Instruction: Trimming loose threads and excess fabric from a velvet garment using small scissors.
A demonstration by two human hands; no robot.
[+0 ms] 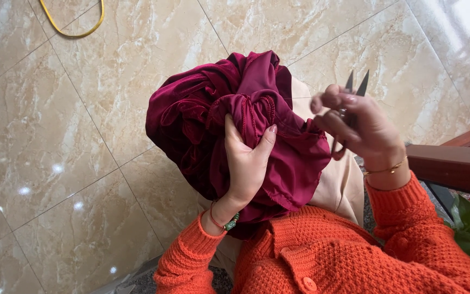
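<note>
Left hand (247, 163) grips bunched maroon cloth (235, 125), fingers curled into folds, cloth held over lap above tiled floor (55, 136). Right hand (363, 128) closed around small scissors (354, 90), blades apart, pointing up, just beside cloth. Orange knit sleeves (409, 218).

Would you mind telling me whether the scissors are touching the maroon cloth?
Apart. The head view shows the scissors raised in the right hand, with floor tile visible between blades and cloth.

Chunky orange knit cardigan (322, 256) with matching buttons, ribbed cuffs on both sleeves; red-and-green beaded bracelet (225, 223) on the left wrist, thin gold bangle (385, 169) on the right.
</note>
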